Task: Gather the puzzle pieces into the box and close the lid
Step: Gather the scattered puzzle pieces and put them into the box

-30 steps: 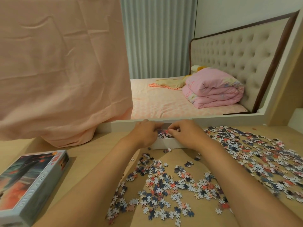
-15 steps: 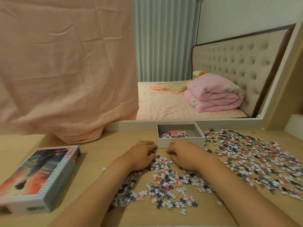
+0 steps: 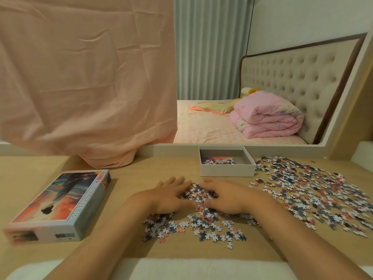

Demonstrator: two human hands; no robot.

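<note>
Tan table (image 3: pixel 141 174): left hand (image 3: pixel 171 197) and right hand (image 3: pixel 226 197) lie flat, fingers loosely spread, hemming a heap of puzzle pieces (image 3: pixel 198 196) between them. Open box (image 3: pixel 227 171) just beyond; lid (image 3: pixel 60 203) well left.

Open white box (image 3: pixel 227 171), upright, holding a few puzzle pieces (image 3: pixel 201 225) in its left half. Loose blue, white and pink pieces lie in one cluster before the box and a wider scatter to its right. Printed lid (image 3: pixel 60 203) lies picture-side up, well apart at the left.
</note>
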